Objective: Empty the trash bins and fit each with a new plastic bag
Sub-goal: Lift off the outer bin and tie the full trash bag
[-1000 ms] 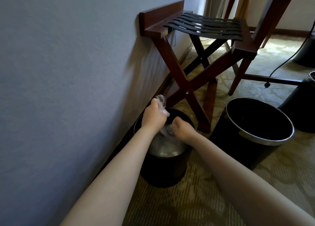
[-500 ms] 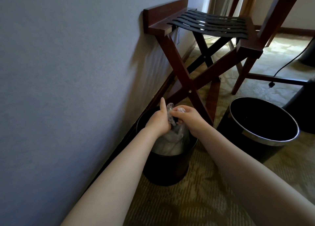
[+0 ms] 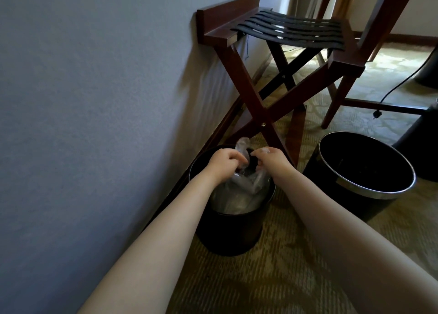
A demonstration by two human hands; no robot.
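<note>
Head view, change since half a second before: I saw my hands draw slightly apart, a dark gap opening between them.
Left hand (image 3: 224,163): fingers curled, pinching clear plastic bag (image 3: 237,195).
Right hand (image 3: 272,161): likewise pinching the bag's top.
Bag: sat inside small black bin (image 3: 227,233) beside wall (image 3: 94,124).
Second bin (image 3: 369,191): stood right, near luggage rack (image 3: 296,30).

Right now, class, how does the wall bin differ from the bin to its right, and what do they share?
The wall bin holds a clear plastic bag; the right bin shows none. The left hand and right hand grip that bag at the wall bin; nothing touches the right bin. The right bin has a shiny rim band; the wall bin's looks plain. Both are round, dark, upright.
</note>
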